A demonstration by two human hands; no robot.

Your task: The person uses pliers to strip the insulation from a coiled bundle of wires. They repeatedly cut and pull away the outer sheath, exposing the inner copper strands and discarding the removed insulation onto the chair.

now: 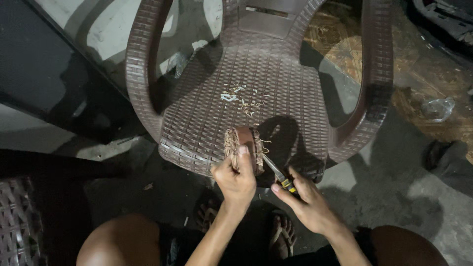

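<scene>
Risk was mainly the blade: the right hand pinched a small knife by its yellow-and-dark handle, fingers clenched around it, tip aimed into the side of the coil and toward the left hand. Left hand gripped that coil, a small round piece wound with frayed tan fibre around a brown core, thumb pressed up its face, fingers wrapped behind. My read: thumb sat close to the blade's line, so a slip off the hard core could have run the edge into it. Coil was propped on the front edge of the chair seat, not clamped; it could have rolled or dropped off the lip under side load. Woven ridges gave some grip but an uneven footing. Bare knees and sandalled feet sat directly below the work, so a dropped knife would have landed there. Lighting was poor and hard shadow covered the cut zone to the right of the coil, which hurt aim. Loose fibre scraps lay mid-seat, well apart from the hands. Seat was a brown plastic wicker-pattern armchair, facing the person. Floor was rough grey concrete, stained; a clear crumpled plastic bottle lay far right, dark panel at left, second woven chair at lower left.
</scene>
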